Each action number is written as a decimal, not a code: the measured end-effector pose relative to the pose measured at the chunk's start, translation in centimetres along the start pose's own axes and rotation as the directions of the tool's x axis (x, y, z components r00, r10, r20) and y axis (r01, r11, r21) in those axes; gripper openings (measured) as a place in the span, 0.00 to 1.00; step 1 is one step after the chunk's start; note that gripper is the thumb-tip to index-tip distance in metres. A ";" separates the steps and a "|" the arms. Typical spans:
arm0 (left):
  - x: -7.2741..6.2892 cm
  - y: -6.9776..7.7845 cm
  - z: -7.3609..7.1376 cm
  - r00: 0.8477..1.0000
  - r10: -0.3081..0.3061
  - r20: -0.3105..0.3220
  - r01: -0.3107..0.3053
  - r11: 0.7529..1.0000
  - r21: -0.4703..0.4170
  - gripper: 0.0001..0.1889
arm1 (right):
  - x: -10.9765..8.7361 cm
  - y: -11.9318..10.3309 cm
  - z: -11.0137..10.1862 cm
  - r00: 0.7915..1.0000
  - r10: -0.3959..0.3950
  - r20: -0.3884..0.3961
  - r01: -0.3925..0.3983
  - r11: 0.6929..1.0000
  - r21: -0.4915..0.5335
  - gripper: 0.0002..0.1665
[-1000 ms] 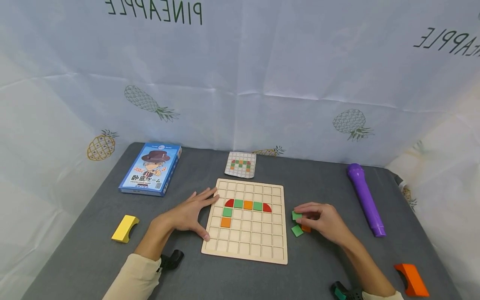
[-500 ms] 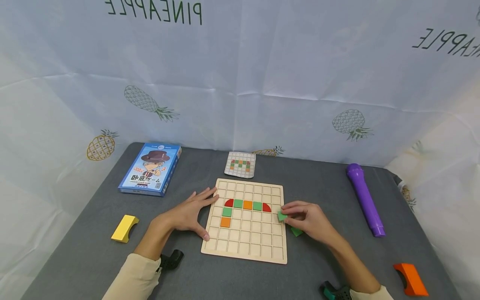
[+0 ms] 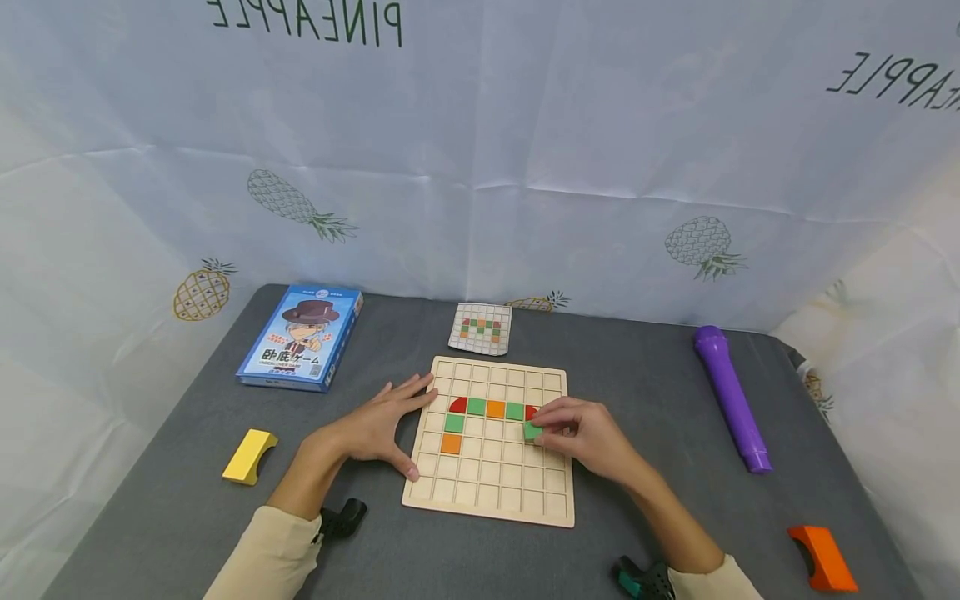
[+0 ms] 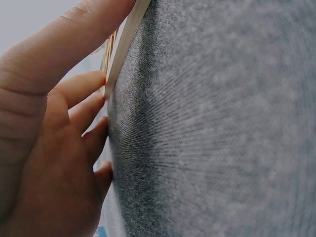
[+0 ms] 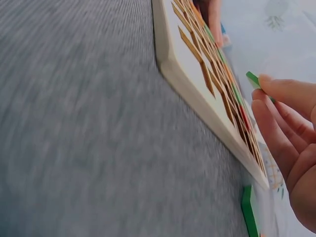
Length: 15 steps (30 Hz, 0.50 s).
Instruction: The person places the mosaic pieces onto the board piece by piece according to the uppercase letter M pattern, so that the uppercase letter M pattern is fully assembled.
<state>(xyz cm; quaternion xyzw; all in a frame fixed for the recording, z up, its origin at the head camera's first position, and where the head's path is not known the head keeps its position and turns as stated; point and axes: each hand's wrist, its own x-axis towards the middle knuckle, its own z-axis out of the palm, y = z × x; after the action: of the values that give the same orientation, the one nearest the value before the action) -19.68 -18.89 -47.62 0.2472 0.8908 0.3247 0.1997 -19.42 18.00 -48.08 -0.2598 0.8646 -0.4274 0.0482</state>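
A wooden grid board [image 3: 487, 500] lies on the table, with red [image 3: 458, 406], green [image 3: 476, 407] and orange [image 3: 496, 409] pieces set in its cells. Along its left edge rests my left hand [image 3: 371, 425], fingers spread and the thumb touching the rim. Between thumb and fingertips my right hand [image 3: 592, 435] pinches a green square tile [image 3: 532, 431]. That tile is over the board, just below the right red piece, which the fingers partly cover. In the right wrist view the pinched tile appears tilted and raised off the board. Another green tile [image 5: 250, 212] lies beside the board, hidden in the head view.
A small pattern card [image 3: 480, 328] lies behind the board. At the back left is a blue game box [image 3: 302, 337], with a yellow arch block [image 3: 250, 457] nearer. To the right lie a purple microphone-shaped object [image 3: 732, 400] and an orange arch block [image 3: 822, 558].
My right hand has carried the green tile leftward from the loose pieces to over the board, below the right red piece. My left hand stays in place.
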 end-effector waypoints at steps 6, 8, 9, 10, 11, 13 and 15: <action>-0.1 0.0 0.0 1.000 0.007 0.000 -0.007 1.000 0.000 0.64 | 0.9 -0.3 1.0 1.000 -0.026 0.006 0.026 1.000 0.008 0.12; 0.0 0.0 0.0 1.000 0.012 -0.001 -0.012 1.000 0.006 0.64 | 1.2 -0.4 1.4 0.999 -0.031 0.005 0.031 0.999 0.017 0.11; 0.0 0.0 0.0 1.000 0.011 0.000 -0.011 1.000 0.007 0.64 | 1.4 -0.5 1.6 0.999 -0.037 0.002 0.037 0.999 0.014 0.11; 0.0 -0.1 0.0 1.000 0.013 -0.002 -0.013 1.000 0.008 0.64 | 1.5 -0.6 1.8 0.999 -0.049 -0.002 0.049 0.999 0.011 0.11; 0.0 -0.1 0.0 1.000 0.011 -0.001 -0.011 1.000 0.007 0.64 | 1.6 -0.7 2.0 0.999 -0.054 -0.007 0.054 0.999 0.006 0.10; 0.0 -0.1 0.0 1.000 0.013 -0.004 -0.013 1.000 0.008 0.64 | 1.8 -1.0 2.5 0.998 -0.064 -0.014 0.064 0.998 0.003 0.09; 0.0 -0.1 0.0 1.000 0.015 -0.008 -0.015 1.000 0.007 0.64 | 2.0 -1.4 2.9 0.997 -0.070 -0.017 0.070 0.998 -0.002 0.09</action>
<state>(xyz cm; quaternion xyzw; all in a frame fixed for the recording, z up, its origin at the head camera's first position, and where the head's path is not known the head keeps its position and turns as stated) -19.67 -18.95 -47.66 0.2533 0.8908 0.3240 0.1930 -19.70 14.23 -48.59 -0.2860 0.8557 -0.4306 0.0256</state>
